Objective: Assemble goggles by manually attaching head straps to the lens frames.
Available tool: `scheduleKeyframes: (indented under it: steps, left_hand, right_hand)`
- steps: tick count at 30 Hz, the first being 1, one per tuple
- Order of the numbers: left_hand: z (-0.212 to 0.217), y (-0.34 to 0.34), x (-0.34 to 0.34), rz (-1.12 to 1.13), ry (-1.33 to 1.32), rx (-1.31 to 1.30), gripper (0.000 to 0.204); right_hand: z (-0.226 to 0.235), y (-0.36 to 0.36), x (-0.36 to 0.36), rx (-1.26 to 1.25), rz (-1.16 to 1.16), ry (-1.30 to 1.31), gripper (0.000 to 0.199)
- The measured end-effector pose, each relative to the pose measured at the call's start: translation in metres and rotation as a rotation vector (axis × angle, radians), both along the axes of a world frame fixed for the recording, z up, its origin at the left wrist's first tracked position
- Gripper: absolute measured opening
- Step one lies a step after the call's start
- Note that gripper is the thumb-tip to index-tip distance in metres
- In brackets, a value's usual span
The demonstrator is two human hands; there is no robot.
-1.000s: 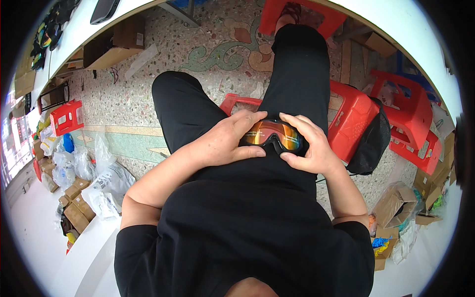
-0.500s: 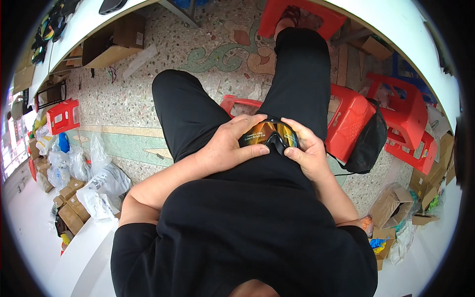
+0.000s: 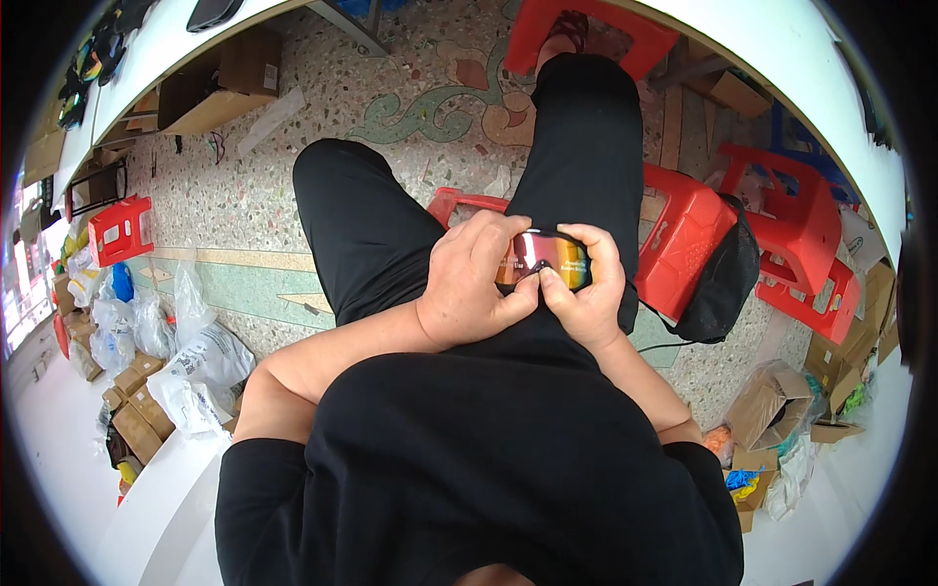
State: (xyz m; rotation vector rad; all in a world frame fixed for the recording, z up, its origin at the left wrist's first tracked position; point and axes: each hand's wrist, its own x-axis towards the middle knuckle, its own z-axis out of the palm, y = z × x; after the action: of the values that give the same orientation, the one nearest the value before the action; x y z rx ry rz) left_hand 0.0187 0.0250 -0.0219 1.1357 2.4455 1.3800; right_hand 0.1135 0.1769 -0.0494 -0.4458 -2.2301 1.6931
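Note:
A pair of goggles (image 3: 549, 250) with a dark frame and a mirrored lens in orange, yellow and pink sits between my two hands, above my lap. Small print shows on the lens. My left hand (image 3: 467, 278) grips the left end, its fingers curled over the top edge and its thumb along the lower edge. At the other end, my right hand (image 3: 594, 303) has its fingers round the top and side, and its thumb presses near the nose notch. Both hands cover parts of the frame, and the back of the goggles is hidden.
Red plastic stools (image 3: 684, 244) stand to the right, with a black mesh bag (image 3: 715, 283) hanging there. Plastic bags (image 3: 207, 376) and cardboard boxes (image 3: 147, 415) lie at the left. A white table (image 3: 156, 49) curves along the far side.
The goggles have turned slightly in my hands, and the black nose piece no longer shows. My left fingers have curled over the top edge, and my right thumb has moved to the nose notch.

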Motion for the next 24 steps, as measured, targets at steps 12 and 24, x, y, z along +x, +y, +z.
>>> scheduleKeyframes:
  steps: [12, 24]
  left_hand:
    - [-0.002, 0.002, -0.007, -0.029, -0.037, -0.051, 0.062]
    - [0.005, -0.022, -0.005, -0.022, -0.145, -0.012, 0.085]
  right_hand:
    - [-0.005, 0.009, -0.003, -0.156, 0.033, -0.056, 0.044]
    - [0.004, 0.013, 0.007, -0.467, 0.139, -0.108, 0.051]
